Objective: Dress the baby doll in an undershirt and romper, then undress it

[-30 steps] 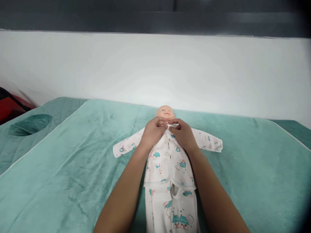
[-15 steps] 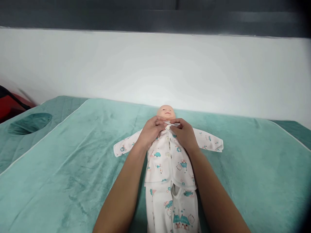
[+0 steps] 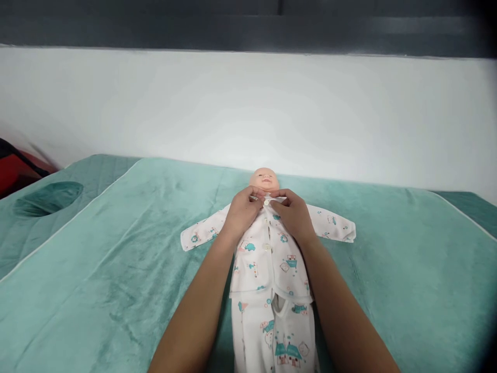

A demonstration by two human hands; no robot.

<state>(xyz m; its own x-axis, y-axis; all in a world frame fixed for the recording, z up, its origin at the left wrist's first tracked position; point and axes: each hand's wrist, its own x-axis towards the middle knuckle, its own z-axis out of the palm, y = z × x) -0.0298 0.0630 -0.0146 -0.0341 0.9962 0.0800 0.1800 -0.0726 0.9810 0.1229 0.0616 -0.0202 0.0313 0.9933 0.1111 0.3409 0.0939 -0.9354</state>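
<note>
A baby doll lies on its back, dressed in a white printed pyjama shirt and matching trousers. Both sleeves stretch out sideways. At the shirt's neckline, my left hand pinches the collar edge from the left. Opposite it, my right hand pinches the other collar edge, its thumb close to the top button. Lower buttons run down the shirt front. My fingertips partly cover the collar, and the trouser legs run out of view at the bottom.
A green velvety sheet covers the bed, with a few wrinkles. An oval hole opens in the padded cover at the left. Behind stands a white wall. A red and black object sits at the far left.
Both hands stay at the collar with small finger shifts; the left fingers have drawn slightly closer around the edge by the top button. The view has moved a little.
</note>
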